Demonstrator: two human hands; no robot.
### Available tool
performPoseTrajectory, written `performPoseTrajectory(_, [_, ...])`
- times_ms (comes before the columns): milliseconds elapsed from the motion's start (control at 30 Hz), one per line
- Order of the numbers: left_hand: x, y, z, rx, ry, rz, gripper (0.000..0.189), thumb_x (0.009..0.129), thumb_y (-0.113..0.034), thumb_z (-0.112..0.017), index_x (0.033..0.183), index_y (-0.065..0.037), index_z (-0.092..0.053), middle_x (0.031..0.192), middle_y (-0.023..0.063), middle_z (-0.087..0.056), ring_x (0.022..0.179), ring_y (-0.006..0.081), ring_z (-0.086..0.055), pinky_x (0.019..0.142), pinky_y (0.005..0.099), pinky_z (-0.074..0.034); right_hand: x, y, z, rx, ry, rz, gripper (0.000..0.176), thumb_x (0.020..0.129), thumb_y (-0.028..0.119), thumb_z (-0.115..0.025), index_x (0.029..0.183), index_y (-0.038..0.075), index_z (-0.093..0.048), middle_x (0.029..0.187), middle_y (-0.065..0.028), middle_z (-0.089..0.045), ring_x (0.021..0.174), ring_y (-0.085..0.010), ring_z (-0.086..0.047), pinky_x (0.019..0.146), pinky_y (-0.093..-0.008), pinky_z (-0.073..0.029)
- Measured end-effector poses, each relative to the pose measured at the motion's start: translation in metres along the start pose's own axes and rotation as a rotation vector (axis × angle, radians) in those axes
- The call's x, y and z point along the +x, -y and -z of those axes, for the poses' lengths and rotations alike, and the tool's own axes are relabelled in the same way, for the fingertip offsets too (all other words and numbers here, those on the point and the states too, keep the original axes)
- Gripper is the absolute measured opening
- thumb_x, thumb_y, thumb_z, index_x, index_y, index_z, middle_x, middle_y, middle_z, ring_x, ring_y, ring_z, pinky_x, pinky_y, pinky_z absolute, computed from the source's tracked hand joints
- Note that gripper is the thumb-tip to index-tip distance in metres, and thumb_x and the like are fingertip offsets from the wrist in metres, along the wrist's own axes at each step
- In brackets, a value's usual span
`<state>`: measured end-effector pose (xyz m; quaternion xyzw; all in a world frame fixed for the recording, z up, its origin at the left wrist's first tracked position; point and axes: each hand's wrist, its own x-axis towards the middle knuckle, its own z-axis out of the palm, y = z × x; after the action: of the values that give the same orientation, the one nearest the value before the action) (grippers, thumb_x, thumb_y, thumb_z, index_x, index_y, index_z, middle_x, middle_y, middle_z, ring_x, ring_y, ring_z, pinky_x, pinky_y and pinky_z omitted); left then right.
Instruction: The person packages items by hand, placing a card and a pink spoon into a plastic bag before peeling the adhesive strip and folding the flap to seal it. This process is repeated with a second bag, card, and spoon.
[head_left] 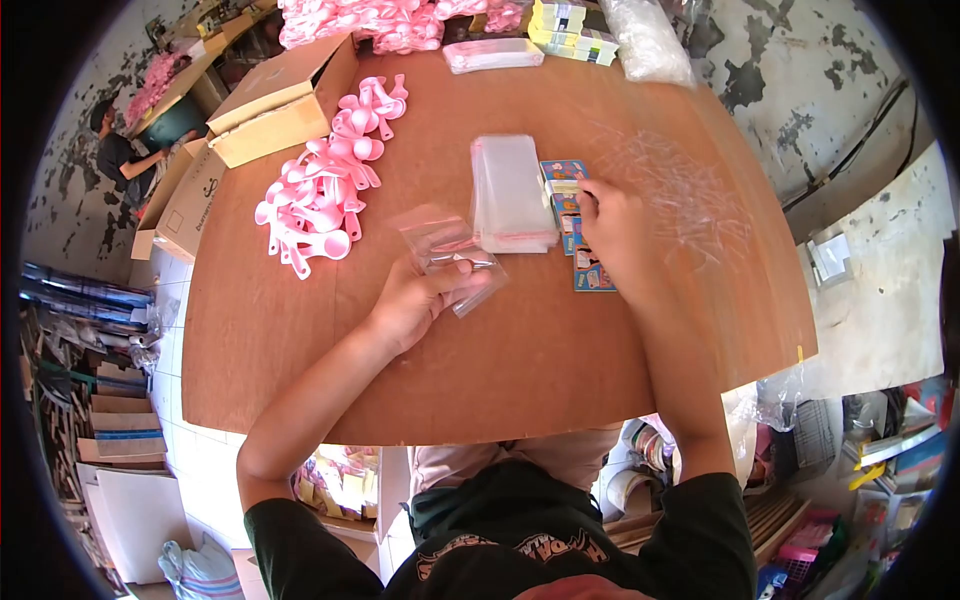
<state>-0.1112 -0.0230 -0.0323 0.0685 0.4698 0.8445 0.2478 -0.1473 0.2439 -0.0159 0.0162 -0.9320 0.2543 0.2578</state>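
My left hand [410,300] is closed on a clear plastic bag [438,236] with a pinkish top edge, above the brown table [440,390]. Right of it lies a stack of clear bags [508,190]. My right hand [612,222] is over the small blue printed cards [592,272], its fingers bent at their upper part; whether it grips one is too small to tell. A heap of pink plastic spoons [325,200] lies on the left of the table. Thin clear plastic pieces [690,195] are scattered at the right.
An open cardboard box [270,110] stands at the back left. Along the far edge are pink items [360,22], a bag pack [492,55], bundled cards [575,38] and a white plastic sack [648,40]. A person [125,160] sits at far left.
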Motion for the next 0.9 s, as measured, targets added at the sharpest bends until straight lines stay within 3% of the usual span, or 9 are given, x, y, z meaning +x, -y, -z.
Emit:
performPoseTrajectory(100, [-0.002,-0.004,-0.005,0.003,-0.038,-0.008,0.054,0.089,-0.002,-0.060,0.136,0.001,-0.033,0.124,0.0153,-0.052,0.112,0.0258,-0.058,0.098,0.0347,-0.050,-0.001,0.002,-0.008,-0.183,-0.152,0.265,0.020,0.076,0.003,-0.062,0.094,0.003,-0.069,0.082,-0.0126,-0.065,0.071,-0.0319,-0.063,0.063,-0.0417,-0.050])
performPoseTrajectory(233, [-0.002,0.000,-0.001,-0.020,-0.030,-0.003,0.054,0.089,-0.002,-0.060,0.136,0.001,-0.034,0.125,0.0148,-0.052,0.112,0.0256,-0.058,0.098,0.0352,-0.050,0.002,0.014,0.001,-0.249,-0.192,0.342,0.029,0.070,-0.004,-0.062,0.097,0.005,-0.068,0.080,-0.0093,-0.063,0.070,-0.0291,-0.061,0.061,-0.0406,-0.049])
performPoseTrajectory(300, [-0.004,-0.002,0.001,-0.051,-0.008,-0.012,0.054,0.090,-0.003,-0.060,0.137,0.000,-0.033,0.124,0.0153,-0.053,0.111,0.0261,-0.059,0.098,0.0358,-0.050,0.006,0.021,0.003,-0.162,-0.404,0.573,0.033,0.069,-0.005,-0.061,0.100,0.005,-0.066,0.080,-0.0076,-0.064,0.070,-0.0269,-0.061,0.059,-0.0390,-0.048])
performPoseTrajectory(433, [-0.004,-0.001,0.005,-0.110,-0.040,-0.001,0.056,0.090,-0.005,-0.060,0.138,-0.002,-0.031,0.123,0.0170,-0.055,0.109,0.0275,-0.061,0.097,0.0373,-0.050,-0.001,0.028,-0.002,-0.027,-0.210,0.792,0.022,0.076,0.001,-0.062,0.098,0.004,-0.066,0.080,-0.0085,-0.065,0.072,-0.0281,-0.062,0.059,-0.0391,-0.048])
performPoseTrajectory(500, [-0.005,0.001,0.005,-0.154,-0.053,-0.086,0.056,0.091,-0.006,-0.060,0.138,-0.003,-0.031,0.120,0.0190,-0.058,0.108,0.0287,-0.062,0.096,0.0381,-0.050,-0.011,0.040,0.010,0.244,0.002,0.139,0.022,0.084,0.019,-0.065,0.098,0.003,-0.066,0.082,-0.0103,-0.067,0.077,-0.0297,-0.064,0.063,-0.0412,-0.049])
performPoseTrajectory(600, [-0.008,0.003,0.001,-0.161,-0.068,-0.196,0.055,0.091,-0.007,-0.060,0.138,-0.004,-0.031,0.119,0.0211,-0.058,0.109,0.0295,-0.061,0.096,0.0388,-0.049,0.003,0.030,0.024,-0.152,-0.103,0.099,0.041,0.083,0.040,-0.066,0.100,0.003,-0.067,0.083,-0.0125,-0.068,0.077,-0.0309,-0.066,0.066,-0.0417,-0.050])
performPoseTrajectory(700, [-0.005,0.003,0.005,-0.187,-0.096,-0.188,0.055,0.092,-0.008,-0.060,0.139,-0.006,-0.031,0.118,0.0206,-0.059,0.108,0.0288,-0.062,0.096,0.0388,-0.049,0.005,0.002,0.010,-0.222,0.013,-0.020,0.048,0.079,0.046,-0.067,0.103,0.004,-0.068,0.085,-0.0144,-0.069,0.076,-0.0305,-0.067,0.065,-0.0396,-0.050])
performPoseTrajectory(800, [-0.005,0.001,0.007,-0.151,-0.092,-0.215,0.050,0.091,-0.008,-0.060,0.135,-0.008,-0.038,0.115,0.0119,-0.062,0.111,0.0217,-0.059,0.093,0.0367,-0.050,0.008,-0.003,0.004,-0.084,0.133,-0.181,0.046,0.078,0.041,-0.069,0.106,0.004,-0.068,0.084,-0.0151,-0.068,0.074,-0.0284,-0.067,0.065,-0.0366,-0.050])
performPoseTrajectory(900, [-0.004,-0.002,0.011,-0.167,-0.109,-0.215,0.056,0.092,-0.008,-0.060,0.139,-0.007,-0.031,0.119,0.0173,-0.060,0.107,0.0255,-0.062,0.096,0.0387,-0.049,0.010,-0.013,-0.007,0.122,0.086,-0.316,0.042,0.076,0.036,-0.072,0.102,0.003,-0.068,0.082,-0.0136,-0.068,0.073,-0.0237,-0.065,0.065,-0.0345,-0.049])
